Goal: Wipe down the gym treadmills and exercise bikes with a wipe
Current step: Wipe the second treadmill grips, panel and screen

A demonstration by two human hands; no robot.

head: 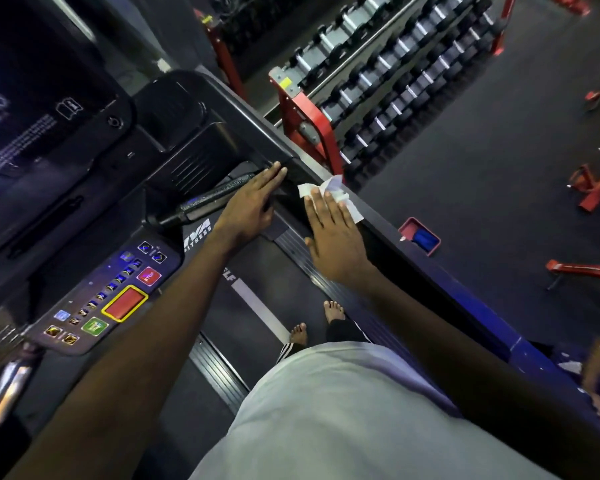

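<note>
Two hands out over a treadmill [413, 251], bare feet on its belt.

Dumbbell rack [388, 81] beyond the side rail; left hand [250, 206] flat, fingers together, on the grip bar [208, 199]; right hand [333, 237] spread flat, pressing the white wipe [336, 192] onto the rail.

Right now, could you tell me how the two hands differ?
The right hand presses a white wipe flat against the treadmill side rail; the left hand has no wipe and rests bare beside the textured handlebar. Both are flat, fingers extended.
</note>
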